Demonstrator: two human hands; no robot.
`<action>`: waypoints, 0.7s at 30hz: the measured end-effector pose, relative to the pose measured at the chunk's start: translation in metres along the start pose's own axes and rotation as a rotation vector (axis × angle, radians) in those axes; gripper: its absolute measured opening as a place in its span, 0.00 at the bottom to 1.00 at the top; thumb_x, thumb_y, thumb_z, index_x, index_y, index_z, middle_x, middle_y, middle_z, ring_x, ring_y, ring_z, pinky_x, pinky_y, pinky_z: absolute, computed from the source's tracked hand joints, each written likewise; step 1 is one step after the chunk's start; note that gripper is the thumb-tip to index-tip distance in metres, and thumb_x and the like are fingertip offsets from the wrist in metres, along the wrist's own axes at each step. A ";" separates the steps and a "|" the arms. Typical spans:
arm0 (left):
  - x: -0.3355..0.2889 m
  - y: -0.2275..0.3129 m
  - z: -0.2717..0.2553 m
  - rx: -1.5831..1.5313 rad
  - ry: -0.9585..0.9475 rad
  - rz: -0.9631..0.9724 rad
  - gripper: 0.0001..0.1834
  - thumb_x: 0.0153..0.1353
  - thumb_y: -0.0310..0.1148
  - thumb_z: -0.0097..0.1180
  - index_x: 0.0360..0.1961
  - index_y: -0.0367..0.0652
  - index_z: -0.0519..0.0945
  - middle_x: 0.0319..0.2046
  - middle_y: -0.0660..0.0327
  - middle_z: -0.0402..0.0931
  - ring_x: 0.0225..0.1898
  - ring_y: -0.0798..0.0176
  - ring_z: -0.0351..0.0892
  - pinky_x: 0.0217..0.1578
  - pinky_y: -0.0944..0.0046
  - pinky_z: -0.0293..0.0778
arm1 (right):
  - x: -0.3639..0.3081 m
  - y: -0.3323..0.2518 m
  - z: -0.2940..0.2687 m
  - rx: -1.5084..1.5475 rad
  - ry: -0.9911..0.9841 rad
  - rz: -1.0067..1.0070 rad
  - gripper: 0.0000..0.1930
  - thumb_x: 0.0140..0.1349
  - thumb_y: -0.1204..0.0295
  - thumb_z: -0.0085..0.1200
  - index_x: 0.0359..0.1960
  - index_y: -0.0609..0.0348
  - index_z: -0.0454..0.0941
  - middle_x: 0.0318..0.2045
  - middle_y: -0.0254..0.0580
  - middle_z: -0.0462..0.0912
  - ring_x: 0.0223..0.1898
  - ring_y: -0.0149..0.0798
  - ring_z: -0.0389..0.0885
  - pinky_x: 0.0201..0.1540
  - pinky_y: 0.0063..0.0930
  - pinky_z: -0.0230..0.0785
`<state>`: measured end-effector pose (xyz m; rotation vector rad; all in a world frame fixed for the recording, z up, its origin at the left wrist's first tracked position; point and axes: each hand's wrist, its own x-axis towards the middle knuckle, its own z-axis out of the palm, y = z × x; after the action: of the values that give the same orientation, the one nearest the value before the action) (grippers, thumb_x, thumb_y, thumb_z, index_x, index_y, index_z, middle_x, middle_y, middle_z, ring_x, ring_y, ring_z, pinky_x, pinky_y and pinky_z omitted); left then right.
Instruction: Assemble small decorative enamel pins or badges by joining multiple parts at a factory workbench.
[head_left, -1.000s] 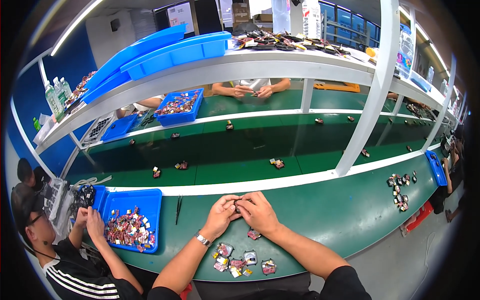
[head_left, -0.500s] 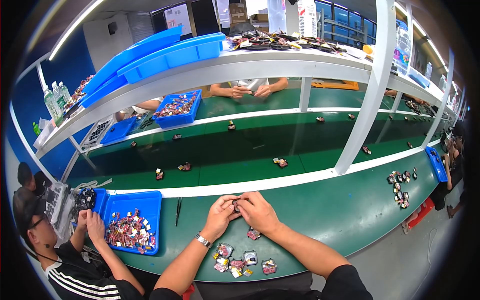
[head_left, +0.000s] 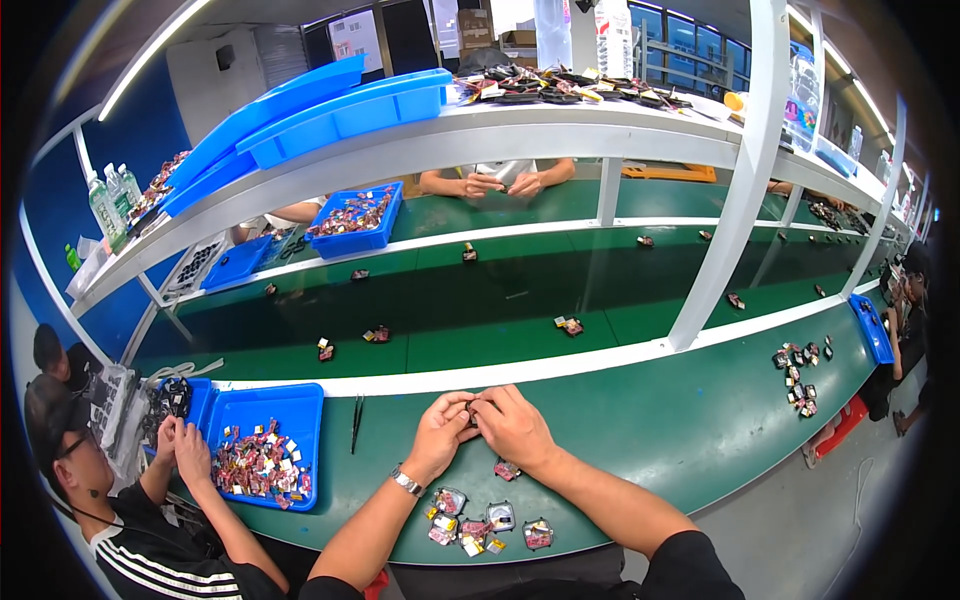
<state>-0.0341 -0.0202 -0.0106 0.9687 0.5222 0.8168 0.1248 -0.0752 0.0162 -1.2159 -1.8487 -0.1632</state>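
Note:
Both my hands meet over the green worktop [head_left: 640,420]. My left hand [head_left: 436,436], with a metal watch at the wrist, is closed on a small dark electronic unit [head_left: 472,411]. Closed on the same piece from the other side is my right hand [head_left: 516,430]; the fingers hide most of it. Just below my hands lies an open dark casing [head_left: 507,469] with reddish parts. Nearer to me, several similar casings [head_left: 500,516] with red wiring and yellow-white pieces sit between my forearms. Black tweezers [head_left: 357,425] rest left of my left hand.
A blue tray [head_left: 316,440] of small wired parts stands at left, beside a co-worker's hands [head_left: 185,445]. Beyond a white rail [head_left: 400,380], scattered units lie on a green belt [head_left: 480,345]. More casings [head_left: 795,375] are at right. A white post [head_left: 730,200] rises there.
The units on the belt have shifted slightly to the right. My hands stay nearly in place, with only small finger movements around the held unit.

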 end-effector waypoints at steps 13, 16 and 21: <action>0.000 -0.003 0.004 0.101 0.057 0.038 0.11 0.68 0.25 0.49 0.51 0.38 0.71 0.44 0.61 0.79 0.43 0.70 0.79 0.43 0.68 0.79 | 0.000 -0.006 0.000 0.060 0.012 0.138 0.10 0.50 0.78 0.60 0.36 0.61 0.78 0.36 0.42 0.76 0.40 0.45 0.77 0.40 0.33 0.75; 0.000 -0.004 0.006 0.135 0.087 0.052 0.10 0.68 0.25 0.49 0.49 0.38 0.72 0.43 0.61 0.79 0.42 0.70 0.79 0.42 0.69 0.79 | -0.004 -0.005 0.002 0.232 0.034 0.301 0.10 0.53 0.77 0.59 0.38 0.62 0.78 0.37 0.43 0.76 0.38 0.45 0.79 0.39 0.32 0.76; -0.001 -0.008 0.003 0.278 0.154 0.087 0.09 0.68 0.26 0.50 0.48 0.39 0.73 0.42 0.62 0.79 0.42 0.72 0.79 0.39 0.71 0.78 | -0.007 -0.002 0.008 0.468 -0.004 0.491 0.10 0.55 0.78 0.58 0.40 0.63 0.78 0.36 0.44 0.78 0.30 0.40 0.82 0.35 0.28 0.76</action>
<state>-0.0295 -0.0250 -0.0161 1.1953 0.7449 0.9175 0.1191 -0.0763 0.0072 -1.2812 -1.4253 0.5148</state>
